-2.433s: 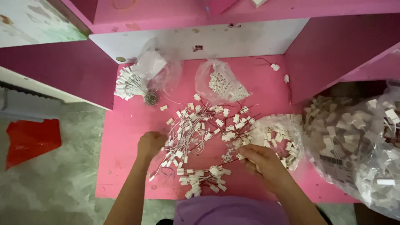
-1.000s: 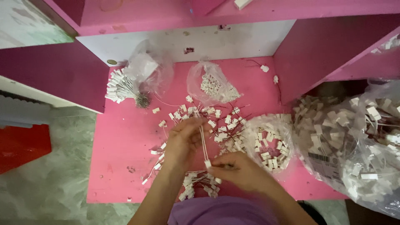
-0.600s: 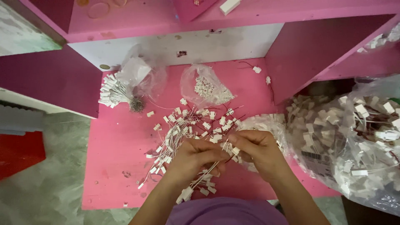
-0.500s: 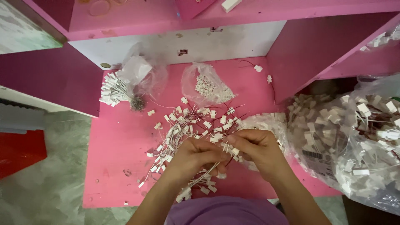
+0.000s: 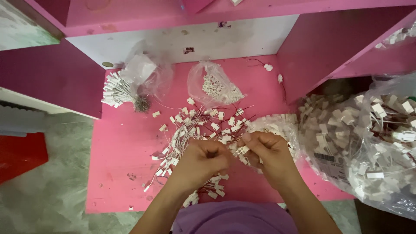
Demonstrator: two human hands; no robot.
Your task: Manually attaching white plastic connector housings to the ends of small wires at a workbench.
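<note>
Purple cloth of my shirt (image 5: 234,219) fills the near edge, and just over it my two hands meet above the pink table (image 5: 121,151). My left hand (image 5: 200,161) is curled into a loose fist, the fingers pressed together around some thin wires; what exactly lies inside I cannot tell. My right hand (image 5: 269,154) pinches a small white connector (image 5: 242,150) between thumb and fingertips, close to the left one, I think so that both can work on the same piece. The loose pile of wired connectors (image 5: 195,128) lies directly before and under the hands, spread wide, probably for easy picking.

To the right, touching the pile, an open bag of connectors (image 5: 277,125) sits within reach, and beyond the table edge a big clear sack (image 5: 368,147) holds many more. Farther back lie a small knotted bag (image 5: 216,86) and a tied bundle of wires (image 5: 119,91) on the left. The white back wall (image 5: 195,41) and pink side panels close the far side; free table remains mostly at the left front.
</note>
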